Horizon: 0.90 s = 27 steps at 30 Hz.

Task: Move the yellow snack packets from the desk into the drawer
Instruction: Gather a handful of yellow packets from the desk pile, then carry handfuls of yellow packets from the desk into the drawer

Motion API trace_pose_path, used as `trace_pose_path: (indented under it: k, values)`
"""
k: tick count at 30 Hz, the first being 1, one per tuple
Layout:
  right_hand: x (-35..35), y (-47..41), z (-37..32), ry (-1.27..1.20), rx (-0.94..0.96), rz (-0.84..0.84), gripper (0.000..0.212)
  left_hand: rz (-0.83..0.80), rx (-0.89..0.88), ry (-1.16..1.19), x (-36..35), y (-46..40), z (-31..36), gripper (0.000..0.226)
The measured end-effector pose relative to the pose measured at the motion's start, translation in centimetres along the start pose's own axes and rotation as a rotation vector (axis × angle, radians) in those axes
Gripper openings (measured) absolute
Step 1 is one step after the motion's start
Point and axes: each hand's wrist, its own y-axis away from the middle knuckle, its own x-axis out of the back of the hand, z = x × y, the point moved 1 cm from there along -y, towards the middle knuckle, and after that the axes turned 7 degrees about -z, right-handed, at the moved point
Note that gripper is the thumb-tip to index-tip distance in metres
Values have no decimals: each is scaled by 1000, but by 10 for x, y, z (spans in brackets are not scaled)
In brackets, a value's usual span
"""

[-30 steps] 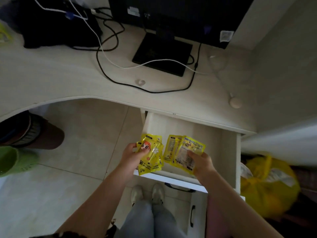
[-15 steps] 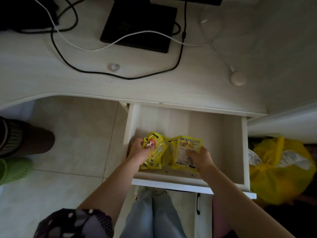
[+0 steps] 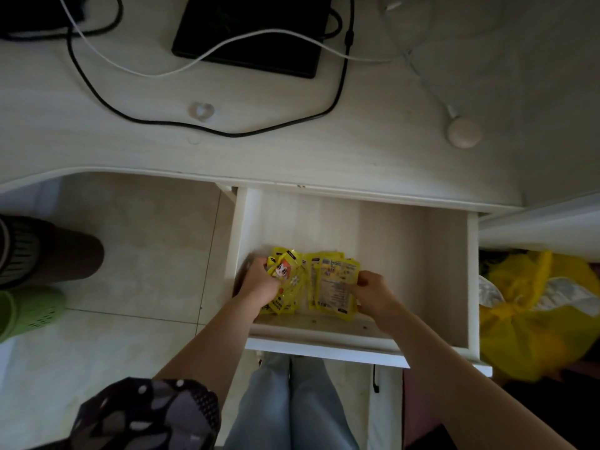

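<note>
Hands gripping yellow packets in drawer, cables on desk

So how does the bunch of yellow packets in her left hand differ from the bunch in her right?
The left hand's yellow snack packets show a cartoon face with orange hair; the right hand's yellow snack packets show fine printed text. The left hand wraps its fingers over its bunch, hiding much of it, while the right hand pinches its bunch by the edge, leaving most showing. Both bunches are glossy yellow and sit low inside the open white drawer.

Packets lie in the drawer, below the desk edge.
</note>
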Motion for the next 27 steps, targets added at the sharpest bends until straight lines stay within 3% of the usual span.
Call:
trace_pose_path:
  k: [5, 14, 21, 27]
  values:
    - [5, 13, -11, 185, 7, 18, 31, -12, 0, -125, 5, 10, 3, 21]
    - [11, 50, -38, 423, 59, 116, 41, -10, -92, -201, 15, 52, 18, 49]
    - [-22, 97, -69, 617, 303, 125, 36, 161, -250, -104, 39, 106, 14, 29]
    - [-82, 125, -98, 743, 426, 35, 33, 321, -243, 11, 82, 140, -20, 25]
